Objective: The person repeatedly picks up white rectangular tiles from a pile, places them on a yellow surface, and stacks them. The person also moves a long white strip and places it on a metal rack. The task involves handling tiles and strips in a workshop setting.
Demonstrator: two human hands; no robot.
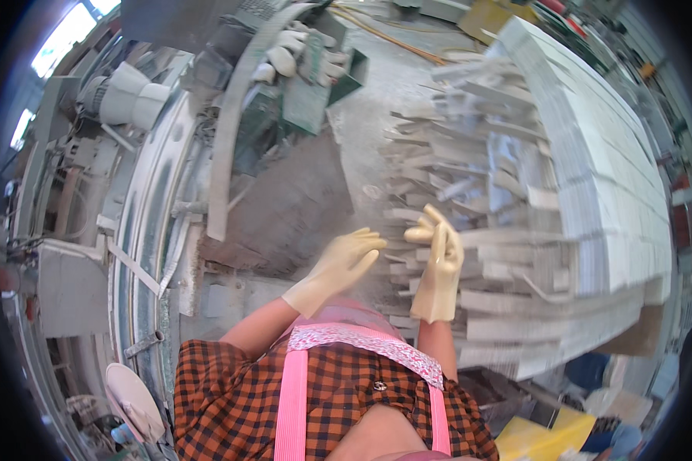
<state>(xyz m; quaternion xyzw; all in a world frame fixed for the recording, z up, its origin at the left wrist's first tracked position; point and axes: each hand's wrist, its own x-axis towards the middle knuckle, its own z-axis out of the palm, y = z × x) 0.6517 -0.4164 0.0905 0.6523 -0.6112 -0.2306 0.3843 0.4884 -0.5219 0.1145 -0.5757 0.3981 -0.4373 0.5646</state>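
Our two hands, in cream rubber gloves: left hand [338,265], fingers outstretched and close together; right hand [440,265], fingers loosely bent; neither is seen gripping anything. Pale strips [507,303], a ragged pile: beside our right hand, running rightward and ahead; contact, we cannot tell. Step, by our judgement: hands free at the pile; a next move calls for closing fingers around strip ends. White layered stack [611,200]: farther right. Brown panel [300,200]: ahead of our left hand. Long metal rail [151,173]: well left of both.
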